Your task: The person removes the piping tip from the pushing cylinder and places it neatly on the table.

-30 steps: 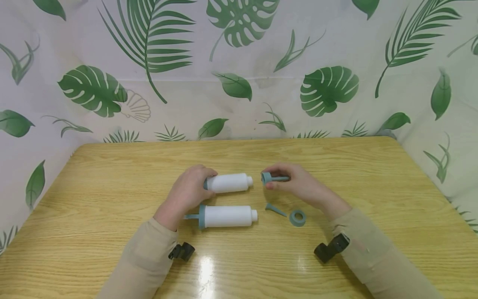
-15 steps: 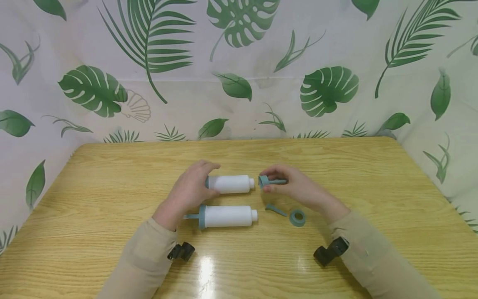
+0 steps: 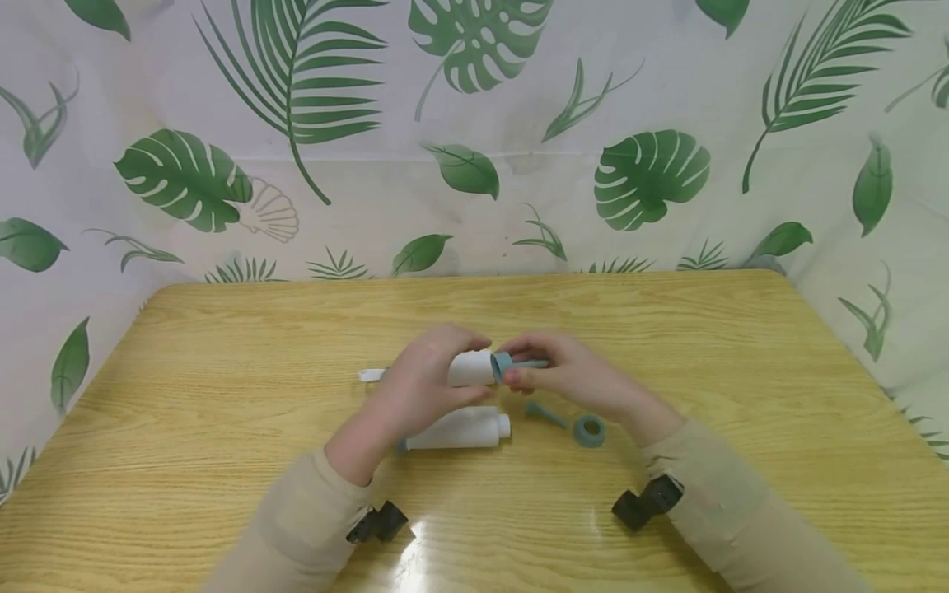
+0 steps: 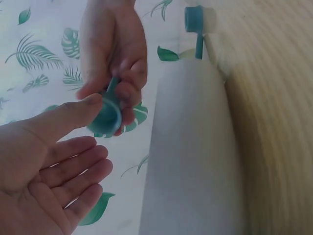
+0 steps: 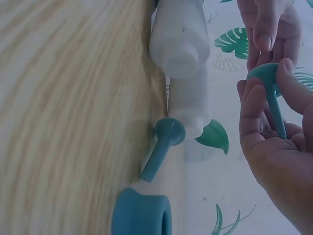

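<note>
My right hand point(image 3: 582, 379) pinches a teal nozzle cap point(image 5: 264, 73), a hollow round cup with a thin stem, its cup facing left. My left hand point(image 3: 418, 383) is spread beside it, fingers extended; in the left wrist view its thumb tip overlaps the cap's rim. A white bottle point(image 3: 470, 368) lies on its side in the head view, behind the left hand, its neck end hidden near the cap. A second white bottle point(image 3: 463, 430) lies nearer, neck to the right, its left end partly hidden by the left wrist.
A loose teal nozzle point(image 3: 547, 413) with a flared end lies right of the near bottle. Next to it is a teal ring point(image 3: 590, 431). Everything rests on a wooden table point(image 3: 222, 494) before a leaf-print cloth point(image 3: 519, 181).
My left hand has moved right from the far bottle's left end, its fingers spreading toward the cap. My right hand has carried the nozzle cap left, closer to that bottle's neck.
</note>
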### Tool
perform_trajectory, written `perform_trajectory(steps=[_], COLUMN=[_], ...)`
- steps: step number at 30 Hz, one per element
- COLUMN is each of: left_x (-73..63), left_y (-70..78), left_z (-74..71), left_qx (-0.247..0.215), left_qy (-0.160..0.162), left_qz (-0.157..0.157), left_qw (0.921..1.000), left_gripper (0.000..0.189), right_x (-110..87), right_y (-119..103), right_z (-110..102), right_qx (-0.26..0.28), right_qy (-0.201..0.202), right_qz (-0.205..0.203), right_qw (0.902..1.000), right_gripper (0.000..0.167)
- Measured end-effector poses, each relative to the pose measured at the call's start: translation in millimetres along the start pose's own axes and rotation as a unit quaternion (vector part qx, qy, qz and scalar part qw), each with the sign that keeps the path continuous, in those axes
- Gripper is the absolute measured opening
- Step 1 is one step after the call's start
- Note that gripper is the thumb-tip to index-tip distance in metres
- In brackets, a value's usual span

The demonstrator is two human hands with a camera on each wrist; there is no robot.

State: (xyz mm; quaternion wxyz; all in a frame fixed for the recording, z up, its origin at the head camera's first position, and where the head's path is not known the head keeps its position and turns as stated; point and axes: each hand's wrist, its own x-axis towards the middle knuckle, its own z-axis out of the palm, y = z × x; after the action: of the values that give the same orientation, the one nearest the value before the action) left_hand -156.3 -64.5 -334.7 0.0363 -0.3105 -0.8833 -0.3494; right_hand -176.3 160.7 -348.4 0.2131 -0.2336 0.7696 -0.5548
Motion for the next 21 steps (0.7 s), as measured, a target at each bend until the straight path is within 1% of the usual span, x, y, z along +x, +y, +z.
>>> perform_trajectory(steps=[4,6,9,11,14,17,21], left_x=[-0.7,-1.1,-1.8,-2.1,-2.2,-2.0,-1.7], left_y=[2.6,3.6,3.5,2.9,0.6,-2.2,-5.4], left_z=[6.0,7.0,6.0,4.0,-0.1,-4.6,-8.9], left_qx=[-0.004,-0.006,-0.009,-0.019,-0.020,-0.011,-0.002], left_qy=[0.015,0.024,0.034,0.038,0.045,0.054,0.059], left_qz=[0.013,0.018,0.028,0.029,0.027,0.021,0.028], left_qw=[0.9998,0.9995,0.9990,0.9987,0.9984,0.9983,0.9979], left_gripper=[0.036,0.031,0.029,0.030,0.032,0.033,0.034], right_x=[0.7,0.8,1.2,0.9,-0.2,-1.8,-2.9], right_y=[-3.4,-3.8,-4.5,-4.9,-5.5,-5.5,-5.4], right_z=[3.7,4.3,4.2,3.1,0.3,-3.9,-8.8], right_qx=[0.004,0.002,-0.005,-0.009,-0.019,-0.023,-0.032], right_qy=[-0.015,-0.019,-0.020,-0.016,-0.002,0.014,0.032], right_qz=[-0.015,-0.018,-0.021,-0.020,-0.014,-0.008,-0.009], right_qw=[0.9998,0.9996,0.9996,0.9996,0.9997,0.9996,0.9990], right_gripper=[0.038,0.038,0.039,0.038,0.033,0.026,0.021])
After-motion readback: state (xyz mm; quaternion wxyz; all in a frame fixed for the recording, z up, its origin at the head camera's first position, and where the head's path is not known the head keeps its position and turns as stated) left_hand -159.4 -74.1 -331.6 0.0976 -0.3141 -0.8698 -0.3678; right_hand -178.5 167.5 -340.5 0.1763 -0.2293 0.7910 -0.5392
